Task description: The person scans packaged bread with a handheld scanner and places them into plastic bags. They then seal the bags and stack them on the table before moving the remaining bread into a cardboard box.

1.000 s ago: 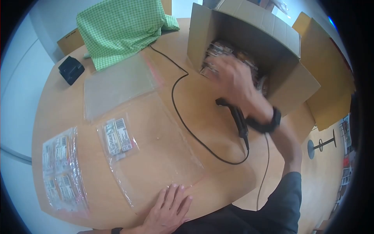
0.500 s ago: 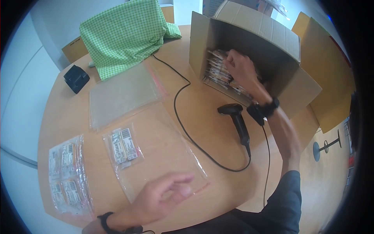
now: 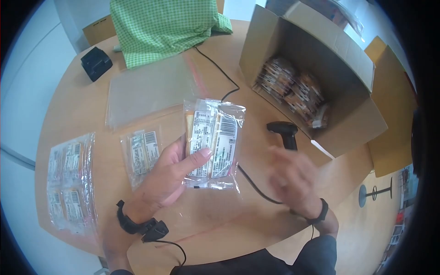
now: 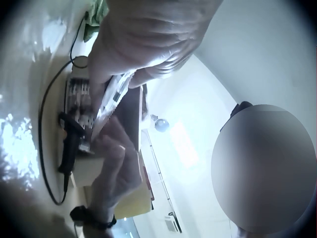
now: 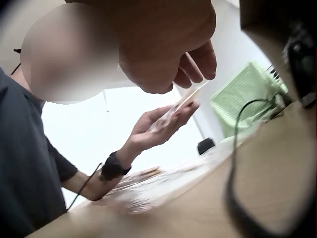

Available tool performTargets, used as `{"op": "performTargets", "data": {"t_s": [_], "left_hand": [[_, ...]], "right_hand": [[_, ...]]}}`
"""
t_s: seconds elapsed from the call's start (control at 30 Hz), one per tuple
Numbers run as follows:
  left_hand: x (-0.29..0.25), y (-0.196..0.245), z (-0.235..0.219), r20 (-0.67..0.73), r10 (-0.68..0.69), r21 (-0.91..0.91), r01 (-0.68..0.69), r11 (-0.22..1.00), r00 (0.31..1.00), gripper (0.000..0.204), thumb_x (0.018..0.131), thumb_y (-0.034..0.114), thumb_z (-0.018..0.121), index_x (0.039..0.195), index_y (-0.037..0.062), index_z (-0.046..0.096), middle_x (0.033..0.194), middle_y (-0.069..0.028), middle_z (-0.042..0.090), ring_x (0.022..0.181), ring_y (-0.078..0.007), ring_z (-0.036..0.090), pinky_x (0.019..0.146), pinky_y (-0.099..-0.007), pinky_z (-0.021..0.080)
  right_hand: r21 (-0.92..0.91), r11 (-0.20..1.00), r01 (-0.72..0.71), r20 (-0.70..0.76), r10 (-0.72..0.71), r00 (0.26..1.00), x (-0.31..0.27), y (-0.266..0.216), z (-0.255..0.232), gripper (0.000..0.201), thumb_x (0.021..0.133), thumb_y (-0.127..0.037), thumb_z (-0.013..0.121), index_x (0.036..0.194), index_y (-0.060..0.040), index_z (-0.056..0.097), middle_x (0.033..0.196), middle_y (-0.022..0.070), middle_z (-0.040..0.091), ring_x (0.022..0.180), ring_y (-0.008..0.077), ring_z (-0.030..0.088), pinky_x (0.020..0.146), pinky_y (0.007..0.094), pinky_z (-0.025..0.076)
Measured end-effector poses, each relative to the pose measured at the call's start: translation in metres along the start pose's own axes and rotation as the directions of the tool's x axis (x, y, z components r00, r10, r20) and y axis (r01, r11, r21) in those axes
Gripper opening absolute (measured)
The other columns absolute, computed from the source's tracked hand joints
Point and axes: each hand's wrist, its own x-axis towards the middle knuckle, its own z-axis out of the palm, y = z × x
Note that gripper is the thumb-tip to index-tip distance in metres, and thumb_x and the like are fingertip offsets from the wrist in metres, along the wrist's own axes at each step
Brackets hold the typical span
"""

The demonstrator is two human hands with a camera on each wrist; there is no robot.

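Observation:
Thumb on top, my left hand [image 3: 169, 176] holds up a clear plastic packet [image 3: 224, 146] above the table. Inside it are two flat pieces with white barcode labels facing up. My right hand [image 3: 293, 176], blurred in the head view, is apart to the right with loosely bent fingers and nothing in them. Just beyond that hand lies a black handheld barcode scanner [image 3: 288, 137], its lower handle hidden. Behind my left hand, a similar labelled packet [image 3: 143, 149] lies on a large clear bag [image 3: 215, 215] spread on the table.
A cardboard box [image 3: 259, 43] lies open toward me at the back right, with several packets [image 3: 293, 89] inside. Clear bags [image 3: 151, 89] are stacked near a green checked cloth [image 3: 165, 34] and a black cradle [image 3: 96, 63]. A filled bag [image 3: 71, 183] lies far left. The scanner cable [image 3: 256, 185] crosses the table.
My right hand has come out of the box and back toward me. My left hand has risen from the near table edge and now holds a labelled packet.

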Motion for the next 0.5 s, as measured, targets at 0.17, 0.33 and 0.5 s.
{"op": "performTargets", "data": {"t_s": [0.17, 0.33, 0.5], "left_hand": [[0.003, 0.006, -0.017, -0.055, 0.106, 0.25, -0.089, 0.964, 0.993, 0.051, 0.106, 0.012, 0.064, 0.151, -0.0038, 0.045, 0.137, -0.0127, 0.064, 0.123, -0.0178, 0.063, 0.107, -0.0361, 0.053], [0.003, 0.009, -0.021, -0.044, 0.085, 0.246, -0.071, 0.967, 0.995, 0.052, 0.106, 0.011, 0.064, 0.152, -0.0036, 0.044, 0.137, -0.0128, 0.064, 0.121, -0.0182, 0.065, 0.105, -0.037, 0.056], [0.004, 0.006, -0.026, -0.033, 0.047, 0.243, -0.038, 0.969, 0.998, 0.054, 0.106, 0.011, 0.064, 0.153, -0.0028, 0.042, 0.136, -0.0129, 0.064, 0.118, -0.0191, 0.068, 0.102, -0.0387, 0.059]], "right_hand": [[-0.008, 0.687, -0.727, 0.011, 0.727, 0.687, -0.022, 0.06, 0.01, 0.038, 0.093, -0.018, 0.078, 0.123, 0.002, 0.064, 0.106, 0.016, 0.074, 0.089, 0.0275, 0.072, 0.08, 0.037, 0.057], [0.353, 0.334, -0.874, 0.498, 0.724, 0.477, -0.012, 0.091, 0.019, 0.05, 0.096, -0.014, 0.071, 0.141, 0.0014, 0.056, 0.116, 0.0131, 0.071, 0.092, 0.0211, 0.069, 0.084, 0.0362, 0.057], [0.382, 0.724, -0.575, 0.285, 0.499, 0.818, 0.024, 0.027, -0.001, 0.063, 0.089, -0.003, 0.07, 0.149, -0.0017, 0.05, 0.128, 0.0154, 0.07, 0.103, 0.0256, 0.073, 0.094, 0.037, 0.058]]}}
